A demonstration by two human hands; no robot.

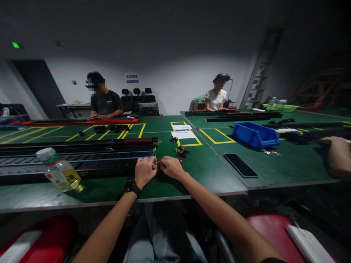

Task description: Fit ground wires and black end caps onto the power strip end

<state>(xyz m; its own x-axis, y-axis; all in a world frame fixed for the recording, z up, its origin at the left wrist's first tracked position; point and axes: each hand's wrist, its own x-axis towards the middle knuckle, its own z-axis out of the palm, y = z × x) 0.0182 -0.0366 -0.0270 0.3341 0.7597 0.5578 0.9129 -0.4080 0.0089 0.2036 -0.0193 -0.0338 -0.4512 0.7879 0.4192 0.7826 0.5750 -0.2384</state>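
Observation:
Near the table's front edge, my left hand (pixel 145 171) is closed around thin yellow wires (pixel 155 166) at the right end of a long black rail (pixel 109 164). Beside it, with a small gap, my right hand (pixel 171 168) has its fingers pinched at the wires' end; the exact piece between the fingertips is too small to name. A black watch is on my left wrist. Just beyond my hands lie small black brackets (pixel 181 157) and a bundle of yellow and black wire (pixel 179 149).
A bottle (pixel 61 173) leans over the rails on the left. To the right are a phone (pixel 240 165), a blue bin (pixel 255 135) and another person's hand (pixel 339 155). White papers (pixel 183 134) lie mid-table. Two people work across the green table (pixel 208 171).

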